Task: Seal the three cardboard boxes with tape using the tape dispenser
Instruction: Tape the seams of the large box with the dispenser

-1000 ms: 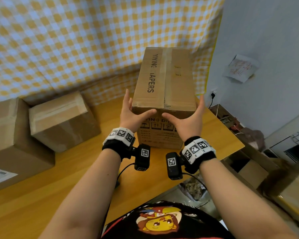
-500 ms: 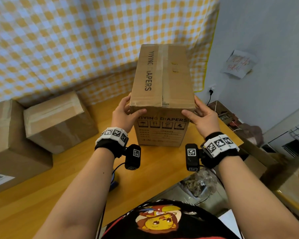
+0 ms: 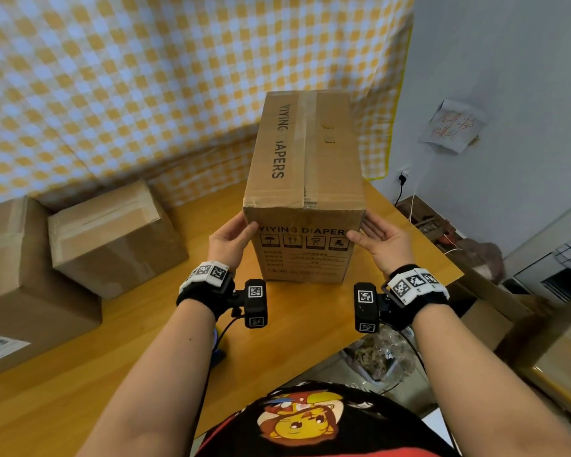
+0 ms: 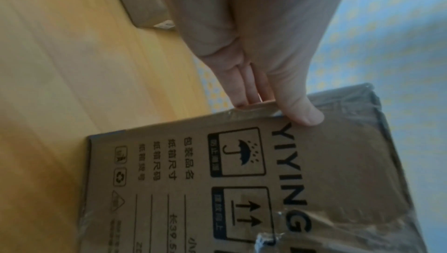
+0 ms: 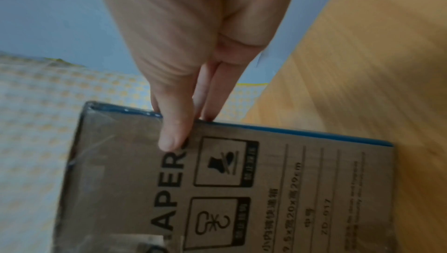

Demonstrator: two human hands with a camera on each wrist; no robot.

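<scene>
Two plain cardboard boxes sit at the left of the wooden table (image 3: 310,324): a large box (image 3: 23,285) with a white label at the edge of view, and a smaller taped box (image 3: 112,239) just beside it, against the yellow checked cloth (image 3: 145,77) that hangs behind.

The left hand (image 3: 229,240) reaches forward with the forearm stretched out over the table. Its thumb lies flat on the printed front face of the tall diaper box (image 3: 305,179), near the upper left corner, and its fingers (image 4: 244,83) run straight along the left side; it clasps that corner between thumb and fingers.

The diaper box stands upright on the table between the two hands, a strip of tape running down the middle of its top.

The right hand (image 3: 384,242) mirrors the left: thumb on the front face beside the "DIAPERS" lettering, fingers (image 5: 217,92) straight along the right side, clasping the upper right corner.

Right of the table, below its edge, lie more cartons and clutter; a paper note (image 3: 450,130) hangs on the wall.
</scene>
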